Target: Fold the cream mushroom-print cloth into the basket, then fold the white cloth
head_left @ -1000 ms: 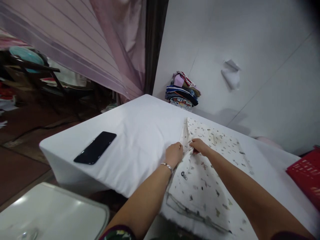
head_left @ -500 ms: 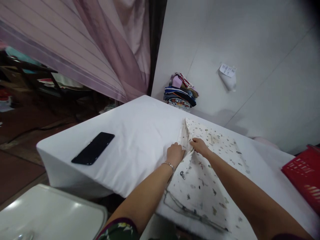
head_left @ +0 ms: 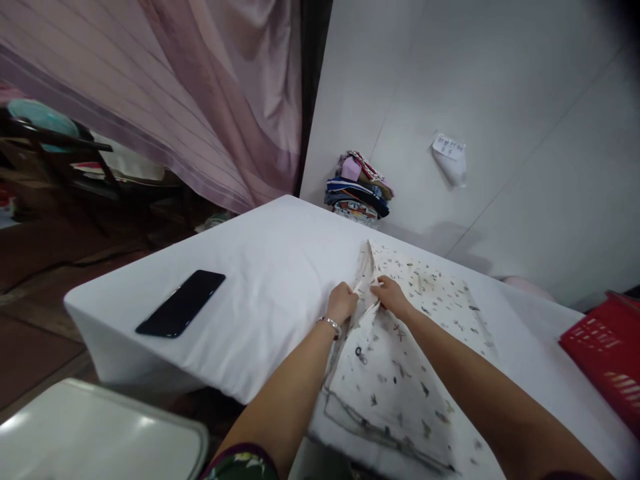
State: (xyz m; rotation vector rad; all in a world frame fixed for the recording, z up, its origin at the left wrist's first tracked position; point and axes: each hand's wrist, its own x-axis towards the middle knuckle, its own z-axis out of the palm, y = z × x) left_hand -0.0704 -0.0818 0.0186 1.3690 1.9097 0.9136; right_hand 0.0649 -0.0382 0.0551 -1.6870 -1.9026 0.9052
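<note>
A thin white cloth (head_left: pixel 400 373) printed with small scattered motifs lies folded in layers on the white-covered table (head_left: pixel 270 267), its near edge hanging past the table's front. My left hand (head_left: pixel 343 303), with a bracelet at the wrist, is closed on the cloth's left edge. Just to its right, my right hand (head_left: pixel 393 295) pinches a raised fold of the same cloth. Between the two hands the fabric is bunched into a ridge that runs toward the far edge. The fingertips of both hands are partly hidden by the fabric.
A black phone (head_left: pixel 181 303) lies at the table's left. Folded clothes (head_left: pixel 357 187) are stacked by the wall, behind the far edge. At right is a red plastic basket (head_left: pixel 605 347); a white chair or stool (head_left: pixel 100 427) stands front left. A pink curtain (head_left: pixel 225 100) hangs behind.
Both hands have shifted slightly left, still gripping the cloth. The left hand has drawn its edge a little away from the right hand's fold. The view has also moved slightly.
</note>
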